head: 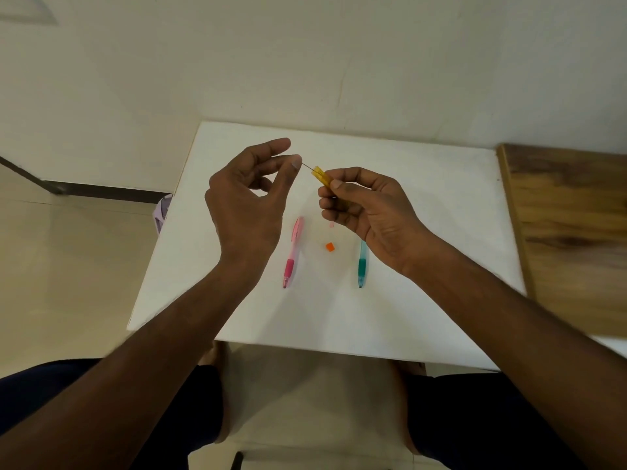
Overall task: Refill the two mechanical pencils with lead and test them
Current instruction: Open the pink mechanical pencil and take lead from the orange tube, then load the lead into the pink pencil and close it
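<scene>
A pink mechanical pencil point(292, 253) and a teal mechanical pencil point(362, 266) lie side by side on the white table point(424, 266), tips toward me. Above them my right hand point(369, 208) grips a small orange lead case point(322, 175), its mouth pointing left. A thin lead stick point(308, 167) pokes out of the case, and my left hand point(247, 205) pinches its free end between thumb and finger. The teal pencil's far end is hidden under my right hand.
An orange cap point(329, 246) and a small pink cap piece point(331, 225) lie on the table between the pencils. A wooden board point(570, 232) adjoins the table's right side. A wall stands just behind the table; floor lies to the left.
</scene>
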`<state>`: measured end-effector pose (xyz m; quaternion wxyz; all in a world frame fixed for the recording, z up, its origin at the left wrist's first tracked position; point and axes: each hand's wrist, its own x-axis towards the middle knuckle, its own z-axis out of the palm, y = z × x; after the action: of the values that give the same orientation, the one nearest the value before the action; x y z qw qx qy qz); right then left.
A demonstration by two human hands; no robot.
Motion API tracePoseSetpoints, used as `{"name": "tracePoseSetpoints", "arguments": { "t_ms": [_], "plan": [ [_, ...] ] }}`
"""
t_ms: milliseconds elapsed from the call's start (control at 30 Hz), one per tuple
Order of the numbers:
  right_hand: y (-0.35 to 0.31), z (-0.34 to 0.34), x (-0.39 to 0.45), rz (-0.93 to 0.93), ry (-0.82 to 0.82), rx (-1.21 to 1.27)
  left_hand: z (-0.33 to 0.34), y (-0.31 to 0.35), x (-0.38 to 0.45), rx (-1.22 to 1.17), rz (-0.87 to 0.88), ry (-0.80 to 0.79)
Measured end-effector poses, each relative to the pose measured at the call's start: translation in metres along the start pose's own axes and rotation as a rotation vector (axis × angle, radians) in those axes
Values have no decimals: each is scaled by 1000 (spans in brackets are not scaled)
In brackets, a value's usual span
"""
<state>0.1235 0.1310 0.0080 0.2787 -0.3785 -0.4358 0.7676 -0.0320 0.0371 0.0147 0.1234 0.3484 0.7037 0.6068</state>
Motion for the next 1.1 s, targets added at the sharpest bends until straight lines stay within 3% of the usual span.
{"name": "tracePoseSetpoints", "arguments": {
  "t_ms": [267,500,733,933,1100],
  "plan": [
    [1,-8,5,-36,19,-157,-3,3,10,-16,28,46],
    [-2,-27,17,-9,218,-321,-22,1,40,-64,2,175],
    [2,-25,42,4,433,-492,-14,-4,29,6,-70,20],
    [16,-29,45,-18,347,-1020,-14,-16,23,136,-128,-163],
    [24,-30,45,-31,324,-1259,-8,-18,15,210,-157,-314]
  ]
}}
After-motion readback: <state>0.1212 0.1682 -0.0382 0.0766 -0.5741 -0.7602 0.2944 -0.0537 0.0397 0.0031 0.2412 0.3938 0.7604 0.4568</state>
